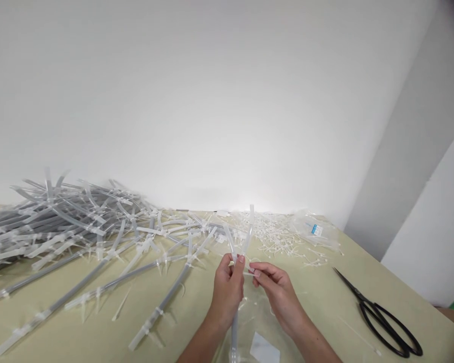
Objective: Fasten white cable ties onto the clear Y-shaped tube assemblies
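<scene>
In the head view my left hand is wrapped round a grey tube just below its fork. Two translucent branches rise above that fist and spread apart. Close beside it, my right hand pinches a thin white cable tie between thumb and fingers. The strip reaches from the fingertips to the tube near my left thumb; whether it is looped round the tube is hidden. Below the hands, a clear plastic bag lies on the table with a white label.
A big pile of similar grey tubes fills the left, with several single ones in front. Loose cable ties lie scattered at the back, beside a clear bag with a blue label. Black scissors rest at the right.
</scene>
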The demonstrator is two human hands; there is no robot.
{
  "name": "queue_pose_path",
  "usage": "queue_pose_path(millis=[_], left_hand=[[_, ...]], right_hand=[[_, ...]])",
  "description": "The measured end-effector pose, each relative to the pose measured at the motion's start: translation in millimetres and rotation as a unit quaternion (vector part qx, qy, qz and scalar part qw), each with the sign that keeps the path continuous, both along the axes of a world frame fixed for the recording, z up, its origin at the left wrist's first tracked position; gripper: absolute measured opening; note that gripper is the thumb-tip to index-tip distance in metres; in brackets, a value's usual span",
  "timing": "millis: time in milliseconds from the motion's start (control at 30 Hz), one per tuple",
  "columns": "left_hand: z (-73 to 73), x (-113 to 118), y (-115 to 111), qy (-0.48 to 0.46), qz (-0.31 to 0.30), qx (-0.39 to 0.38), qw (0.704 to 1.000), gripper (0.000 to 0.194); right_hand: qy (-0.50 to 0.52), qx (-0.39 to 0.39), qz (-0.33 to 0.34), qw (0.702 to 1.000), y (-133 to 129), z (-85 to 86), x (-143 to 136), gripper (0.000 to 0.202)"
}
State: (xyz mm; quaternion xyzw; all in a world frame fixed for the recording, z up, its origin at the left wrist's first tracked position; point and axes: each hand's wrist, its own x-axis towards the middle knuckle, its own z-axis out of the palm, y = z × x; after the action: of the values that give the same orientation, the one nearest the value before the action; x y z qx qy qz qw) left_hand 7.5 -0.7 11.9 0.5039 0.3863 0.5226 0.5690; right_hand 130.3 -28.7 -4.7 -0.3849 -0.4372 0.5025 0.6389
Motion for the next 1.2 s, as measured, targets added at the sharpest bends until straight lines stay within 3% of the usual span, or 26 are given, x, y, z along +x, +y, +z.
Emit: queue_pose_path(millis=[667,1200], left_hand=[[2.2,3.0,-8.9,0.024,0.005,0.029,0.999,0.036],[1.2,3.7,-11.6,0.037,0.035,0.024,0.998,0.036]], right_hand=[[-0.073,0.003,-0.064,0.995,-2.4,2.6,-1.7,0.021],[-0.12,0.032,-0.075,0.989,-6.9,4.0,-7.9,0.02]])
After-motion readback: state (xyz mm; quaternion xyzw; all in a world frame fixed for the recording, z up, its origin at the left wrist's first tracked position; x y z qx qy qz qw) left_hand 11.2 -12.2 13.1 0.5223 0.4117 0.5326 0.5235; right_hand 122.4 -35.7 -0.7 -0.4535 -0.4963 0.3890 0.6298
